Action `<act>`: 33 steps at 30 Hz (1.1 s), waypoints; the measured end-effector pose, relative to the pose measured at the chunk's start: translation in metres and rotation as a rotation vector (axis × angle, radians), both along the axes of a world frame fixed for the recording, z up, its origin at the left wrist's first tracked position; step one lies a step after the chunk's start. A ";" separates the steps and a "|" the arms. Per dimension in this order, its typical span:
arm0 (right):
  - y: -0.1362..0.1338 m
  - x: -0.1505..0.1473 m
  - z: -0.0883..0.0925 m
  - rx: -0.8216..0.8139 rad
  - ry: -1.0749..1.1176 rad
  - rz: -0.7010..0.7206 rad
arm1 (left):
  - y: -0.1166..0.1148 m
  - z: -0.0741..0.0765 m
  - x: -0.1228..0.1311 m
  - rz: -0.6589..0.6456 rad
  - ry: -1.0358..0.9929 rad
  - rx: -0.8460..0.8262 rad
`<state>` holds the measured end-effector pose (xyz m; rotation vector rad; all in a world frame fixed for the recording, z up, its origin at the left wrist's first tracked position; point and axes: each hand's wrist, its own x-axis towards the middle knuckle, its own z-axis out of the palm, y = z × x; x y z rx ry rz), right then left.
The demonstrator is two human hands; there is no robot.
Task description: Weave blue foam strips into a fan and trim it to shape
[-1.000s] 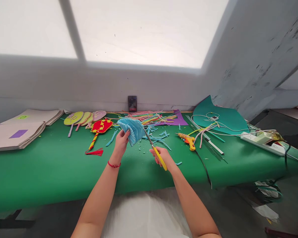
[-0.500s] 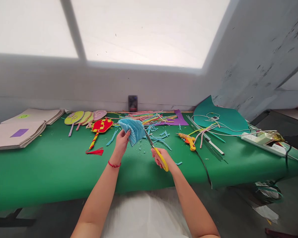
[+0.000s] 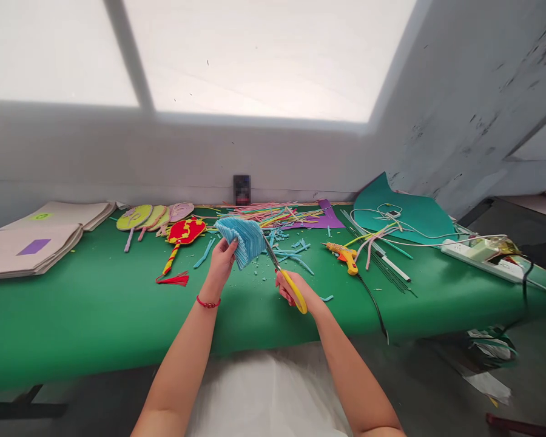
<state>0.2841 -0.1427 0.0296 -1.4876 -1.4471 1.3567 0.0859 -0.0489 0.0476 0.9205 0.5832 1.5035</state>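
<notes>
My left hand (image 3: 222, 261) grips a light-blue piece (image 3: 248, 240) made of fuzzy pipe-cleaner strips laid side by side, holding it above the table by its left edge. In my right hand (image 3: 293, 290) is a pair of scissors (image 3: 298, 296) with yellow handles, its blades at the right edge of the blue piece. Whether the blades are parted I cannot tell. Below and behind lie cut light-blue strips (image 3: 303, 263) and small blue scraps.
On the green table (image 3: 118, 321), a red fan (image 3: 186, 230) with a tassel lies left, near paler fans (image 3: 134, 216) and cardboard sheets (image 3: 31, 246). A yellow glue gun (image 3: 346, 256), wires, a power strip (image 3: 485, 264) and teal sheet (image 3: 404, 209) are right. Pipe cleaners (image 3: 264, 212) pile behind.
The whole view has shifted very slightly. Both hands keep their grips, and the scissors stay at the right edge of the blue piece.
</notes>
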 end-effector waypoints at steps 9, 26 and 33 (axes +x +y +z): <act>-0.011 -0.004 0.017 0.040 0.113 0.079 | -0.001 -0.003 -0.001 0.006 0.061 0.029; 0.000 -0.004 0.000 0.017 0.008 -0.134 | 0.000 -0.006 0.003 0.014 0.039 0.003; -0.001 -0.007 0.000 0.002 0.006 -0.175 | 0.003 -0.008 0.004 0.021 -0.032 -0.008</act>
